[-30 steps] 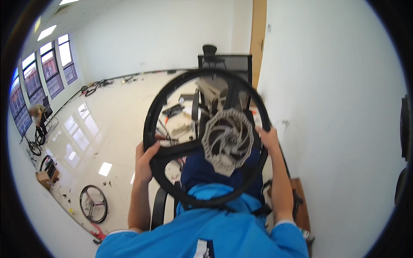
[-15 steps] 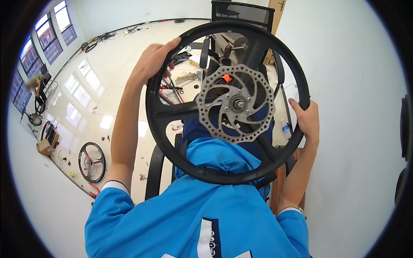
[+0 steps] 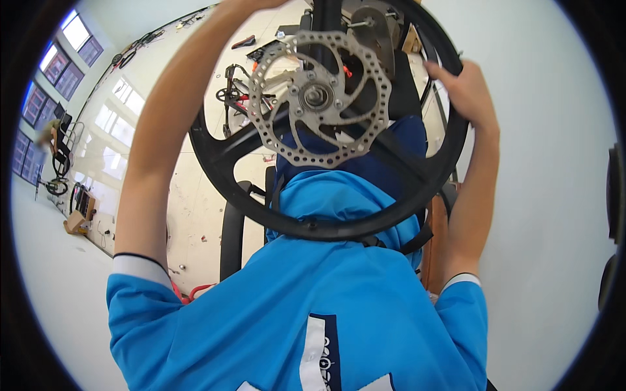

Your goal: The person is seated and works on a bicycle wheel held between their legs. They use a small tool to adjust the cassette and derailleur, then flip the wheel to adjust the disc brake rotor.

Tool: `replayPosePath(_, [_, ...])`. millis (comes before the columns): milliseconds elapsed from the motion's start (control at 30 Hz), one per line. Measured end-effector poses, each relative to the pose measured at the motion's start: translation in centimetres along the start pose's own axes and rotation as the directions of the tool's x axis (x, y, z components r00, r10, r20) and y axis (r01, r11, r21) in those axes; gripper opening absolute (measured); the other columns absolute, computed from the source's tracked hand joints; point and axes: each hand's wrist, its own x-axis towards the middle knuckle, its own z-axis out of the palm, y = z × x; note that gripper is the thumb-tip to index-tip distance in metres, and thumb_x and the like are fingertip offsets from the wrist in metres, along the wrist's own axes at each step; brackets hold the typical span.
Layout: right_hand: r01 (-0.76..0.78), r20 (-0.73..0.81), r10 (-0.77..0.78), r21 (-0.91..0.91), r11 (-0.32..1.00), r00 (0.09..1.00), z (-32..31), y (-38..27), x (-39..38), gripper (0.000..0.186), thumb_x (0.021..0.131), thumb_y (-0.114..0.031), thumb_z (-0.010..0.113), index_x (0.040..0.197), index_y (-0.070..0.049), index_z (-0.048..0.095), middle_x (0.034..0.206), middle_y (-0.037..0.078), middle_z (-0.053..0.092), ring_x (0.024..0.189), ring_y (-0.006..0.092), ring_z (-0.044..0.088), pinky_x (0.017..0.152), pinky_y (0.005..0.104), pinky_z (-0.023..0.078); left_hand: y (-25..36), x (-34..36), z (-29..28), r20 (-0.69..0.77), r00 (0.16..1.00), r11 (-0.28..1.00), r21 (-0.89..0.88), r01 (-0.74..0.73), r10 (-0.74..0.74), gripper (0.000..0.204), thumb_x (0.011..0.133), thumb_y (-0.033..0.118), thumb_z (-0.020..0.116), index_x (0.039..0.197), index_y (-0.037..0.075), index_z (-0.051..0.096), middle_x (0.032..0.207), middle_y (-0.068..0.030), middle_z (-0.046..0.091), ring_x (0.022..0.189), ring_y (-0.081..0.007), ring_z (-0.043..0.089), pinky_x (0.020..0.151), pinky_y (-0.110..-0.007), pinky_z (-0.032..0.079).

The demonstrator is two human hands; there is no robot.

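A black spoked wheel (image 3: 339, 229) is held up in front of my chest, its upper rim cut off by the picture's top edge. Its hub side faces me, with a silver drilled brake disc (image 3: 303, 114) bolted around the axle. My right hand (image 3: 473, 94) grips the right side of the rim, thumb toward the inside. At the upper left, my left hand (image 3: 261, 4) is closed at the rim; the top edge crops most of its fingers. The lower rim hangs close to my blue shirt (image 3: 300, 293).
A black armrest (image 3: 233, 241) is beside my left side. On the floor beyond lie a saddle (image 3: 244, 42) and a partial bicycle frame (image 3: 231, 98). A cardboard box (image 3: 76, 223) and a person (image 3: 49, 135) near a bicycle are at far left. A white wall (image 3: 548, 163) runs along my right.
The wheel has shifted up and left and turned counterclockwise, one spoke now pointing up. My left hand has risen to the top edge; my right hand has moved slightly up.
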Motion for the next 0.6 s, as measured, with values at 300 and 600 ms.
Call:
replayPosePath(300, [-0.053, -0.217, -0.002, -0.251, 0.967, 0.976, -4.8, -4.5, 1.7, 0.036, 0.086, -0.026, 0.069, 0.069, 0.002, 0.056, 0.058, 0.004, 0.05, 0.057, 0.0141, 0.047, 0.058, 0.0379, 0.042, 0.6, 4.7, -1.6, -0.333, 0.918, 0.961, -0.093, -0.26, 0.216, 0.093, 0.091, 0.076, 0.044, 0.052, -0.007, 0.058, 0.042, -0.0098, 0.045, 0.04, -0.0205, 0.044, 0.045, -0.04, 0.039])
replayPosePath(600, [-0.025, -0.107, -0.005, -0.279, 0.96, 0.994, -7.7, -0.4, -0.4, 0.047, 0.086, -0.046, 0.07, 0.075, -0.001, 0.061, 0.061, 0.002, 0.053, 0.058, 0.0126, 0.051, 0.059, 0.03, 0.041, 3.1, 1.5, -2.1, -0.286, 0.936, 0.967, -0.085, -0.24, 0.207, 0.095, 0.09, 0.078, 0.043, 0.051, -0.008, 0.054, 0.041, -0.0099, 0.041, 0.041, -0.0207, 0.042, 0.046, -0.041, 0.038])
